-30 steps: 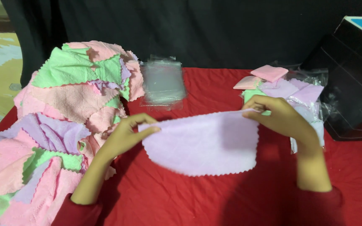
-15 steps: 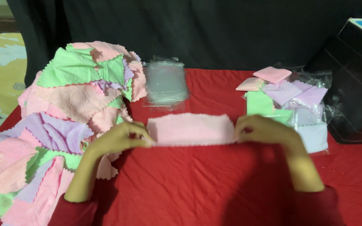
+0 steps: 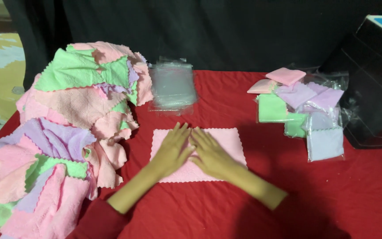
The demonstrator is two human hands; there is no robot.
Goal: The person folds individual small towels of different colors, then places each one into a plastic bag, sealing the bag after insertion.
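Head view: left hand and right hand are laid flat with fingers spread, pressed side by side on a folded pink cloth on the red table, nothing gripped. Well off to the left hand's side a big heap of loose cloths is left unfolded; just beyond the fingertips a stack of clear bags sits unused. Off the right hand's side, bagged cloths are piled, judged done, so most work looks left.
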